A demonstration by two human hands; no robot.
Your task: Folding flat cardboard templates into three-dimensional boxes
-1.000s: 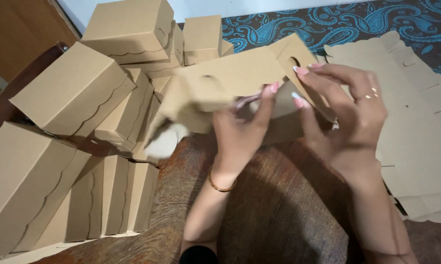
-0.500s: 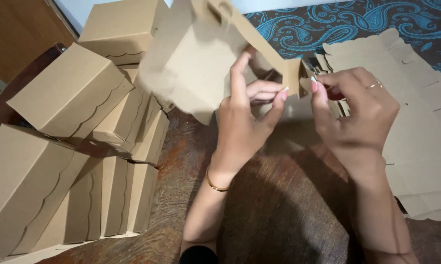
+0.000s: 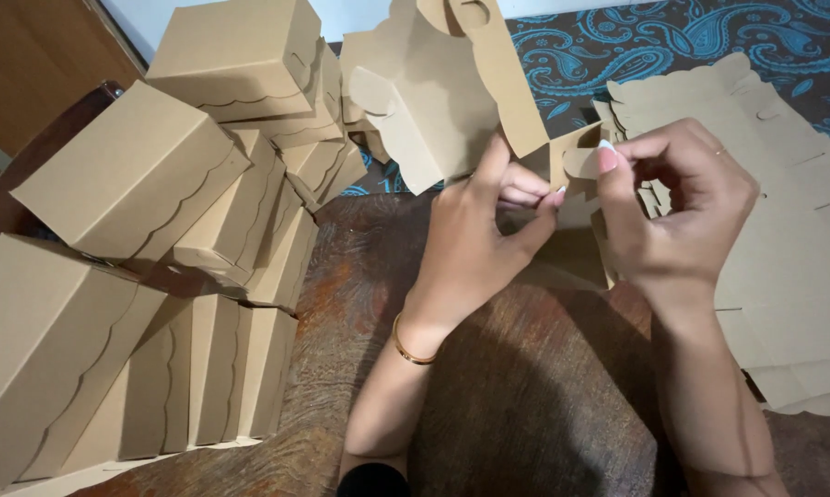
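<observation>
Fingers (image 3: 525,189) pinch upright cardboard blank (image 3: 433,101), long axis vertical.

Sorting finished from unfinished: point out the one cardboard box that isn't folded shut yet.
The half-folded box held up by both hands, flaps loose. The stacked boxes at left are all closed.

Bare forearms seen, no sleeves; thin gold bangle (image 3: 409,344) worn on left wrist; ring (image 3: 720,151) on right hand (image 3: 677,216); nails painted pale pink.
</observation>
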